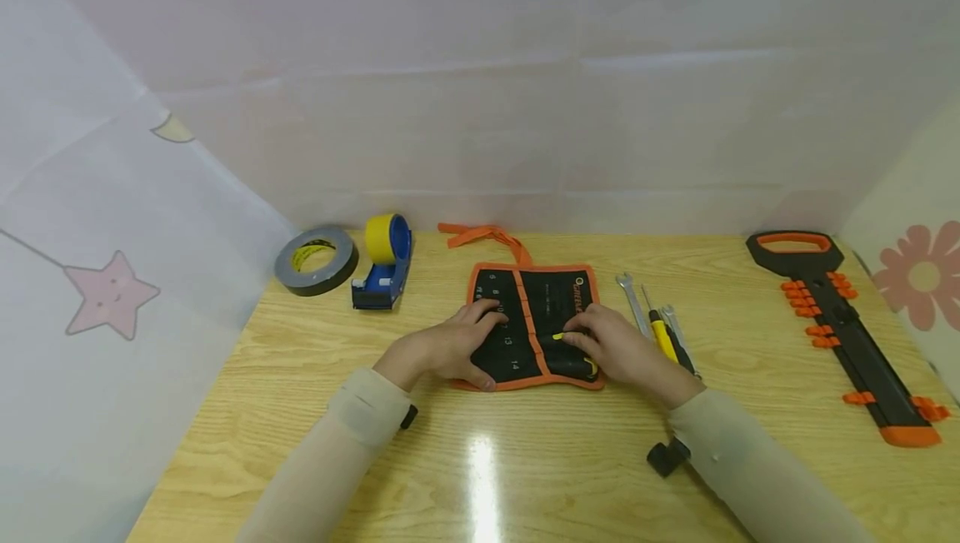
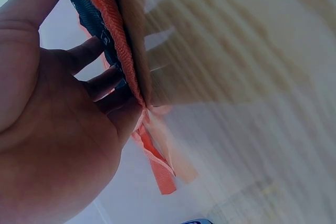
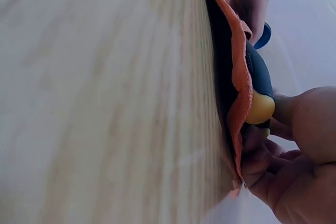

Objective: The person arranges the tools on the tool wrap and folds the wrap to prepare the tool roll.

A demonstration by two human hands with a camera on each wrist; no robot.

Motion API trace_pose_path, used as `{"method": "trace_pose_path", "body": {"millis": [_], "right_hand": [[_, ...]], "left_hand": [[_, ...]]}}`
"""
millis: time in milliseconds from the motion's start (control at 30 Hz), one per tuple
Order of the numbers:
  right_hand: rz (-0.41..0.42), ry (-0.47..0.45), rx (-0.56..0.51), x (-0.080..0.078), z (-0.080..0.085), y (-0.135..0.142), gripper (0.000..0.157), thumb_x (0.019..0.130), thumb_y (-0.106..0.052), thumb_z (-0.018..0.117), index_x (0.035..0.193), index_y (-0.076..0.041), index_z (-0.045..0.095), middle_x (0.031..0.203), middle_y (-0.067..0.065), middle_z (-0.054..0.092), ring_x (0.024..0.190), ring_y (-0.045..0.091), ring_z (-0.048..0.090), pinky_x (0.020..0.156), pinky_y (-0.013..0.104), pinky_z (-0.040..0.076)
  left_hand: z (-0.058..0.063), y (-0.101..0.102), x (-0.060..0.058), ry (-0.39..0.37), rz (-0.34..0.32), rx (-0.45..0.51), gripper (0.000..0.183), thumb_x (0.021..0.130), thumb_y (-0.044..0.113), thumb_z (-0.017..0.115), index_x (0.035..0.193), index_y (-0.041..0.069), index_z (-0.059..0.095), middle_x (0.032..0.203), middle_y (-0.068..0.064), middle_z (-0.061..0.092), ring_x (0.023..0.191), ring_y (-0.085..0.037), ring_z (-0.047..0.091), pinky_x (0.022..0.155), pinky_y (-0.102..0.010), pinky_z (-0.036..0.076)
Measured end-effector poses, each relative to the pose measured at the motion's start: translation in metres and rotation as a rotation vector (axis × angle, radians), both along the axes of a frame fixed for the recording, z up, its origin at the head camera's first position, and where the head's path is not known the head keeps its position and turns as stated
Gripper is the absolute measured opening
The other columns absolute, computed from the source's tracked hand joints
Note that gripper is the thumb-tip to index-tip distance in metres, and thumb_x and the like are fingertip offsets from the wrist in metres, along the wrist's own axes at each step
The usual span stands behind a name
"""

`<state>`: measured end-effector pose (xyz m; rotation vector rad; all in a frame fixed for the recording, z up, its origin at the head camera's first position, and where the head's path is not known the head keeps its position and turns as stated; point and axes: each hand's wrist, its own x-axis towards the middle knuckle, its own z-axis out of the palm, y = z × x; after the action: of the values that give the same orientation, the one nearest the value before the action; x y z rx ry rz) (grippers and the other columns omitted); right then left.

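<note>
So there's a black tool pouch point(image 1: 534, 322) with orange trim lying open flat in the middle of the wooden surface point(image 1: 315, 410), and both hands are on it. The left hand point(image 1: 450, 347) lies on the pouch's left half with its fingers fairly straight, just pressing down, not wrapped around anything; in the left wrist view those fingers sit right against the orange edge. The right hand point(image 1: 618, 347) is on the right half, fingers curled around a tool with a black and yellow handle point(image 3: 258, 95) that's tucked in the pouch, and the right wrist view shows the yellow butt end poking out past the orange trim next to the fingertips. The pouch's orange tie strap point(image 1: 483, 236) trails off its far edge. Just right of the pouch are a couple of wrenches point(image 1: 632, 300) and a yellow-handled screwdriver point(image 1: 662, 335). Off to the far left sit a roll of grey tape point(image 1: 316, 259) and a blue tape dispenser point(image 1: 386, 261) with a yellow roll. Far right there's a long black and orange tool rack point(image 1: 843, 331).
</note>
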<state>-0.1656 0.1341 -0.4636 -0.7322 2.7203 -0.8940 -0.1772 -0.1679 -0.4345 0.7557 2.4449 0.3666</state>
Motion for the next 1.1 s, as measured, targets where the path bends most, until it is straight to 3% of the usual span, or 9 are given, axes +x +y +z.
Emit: {"method": "trace_pose_path", "body": {"millis": [233,500,733,867,1100], "right_hand": [[0.014,0.036,0.016,0.003,0.002,-0.005,0.025,0.113,-0.018,0.059,0.115,-0.004,0.079,0.099,0.003,0.063,0.08,0.012,0.05,0.075,0.032,0.048],[-0.034,-0.028,-0.046,0.003,-0.003,-0.001,0.028,0.108,-0.023,0.07,0.127,-0.004,0.076,0.115,0.008,0.066,0.082,0.012,0.052,0.072,0.028,0.047],[-0.034,0.003,-0.014,0.005,0.0,0.008,0.035,0.108,-0.023,0.069,0.134,-0.001,0.073,0.116,0.01,0.068,0.081,0.01,0.053,0.071,0.027,0.048],[-0.11,0.023,-0.018,0.006,0.009,0.019,0.042,0.108,-0.026,0.069,0.139,0.001,0.069,0.123,0.014,0.067,0.08,0.011,0.054,0.068,0.029,0.048],[-0.274,0.12,0.046,0.008,0.019,0.049,0.029,0.104,-0.019,0.073,0.12,0.005,0.076,0.107,0.019,0.068,0.083,0.024,0.06,0.072,0.042,0.05]], "left_hand": [[0.001,0.001,0.0,-0.001,0.007,0.009,0.104,0.091,0.046,0.088,0.171,0.018,0.027,0.182,-0.011,0.006,0.169,-0.036,0.011,0.133,-0.055,0.029],[0.002,0.002,0.001,-0.002,0.01,0.003,0.105,0.09,0.046,0.088,0.171,0.018,0.027,0.182,-0.011,0.006,0.169,-0.036,0.011,0.132,-0.054,0.03],[0.001,0.002,0.001,-0.002,0.002,0.006,0.105,0.09,0.046,0.088,0.171,0.018,0.027,0.182,-0.011,0.005,0.169,-0.036,0.01,0.132,-0.055,0.03],[0.002,0.001,0.001,-0.003,0.001,0.003,0.105,0.09,0.046,0.088,0.171,0.018,0.027,0.182,-0.011,0.005,0.169,-0.037,0.01,0.132,-0.055,0.03],[0.001,0.001,0.001,-0.001,-0.002,-0.001,0.105,0.092,0.046,0.087,0.172,0.019,0.025,0.183,-0.011,0.004,0.169,-0.036,0.009,0.132,-0.055,0.029]]}}
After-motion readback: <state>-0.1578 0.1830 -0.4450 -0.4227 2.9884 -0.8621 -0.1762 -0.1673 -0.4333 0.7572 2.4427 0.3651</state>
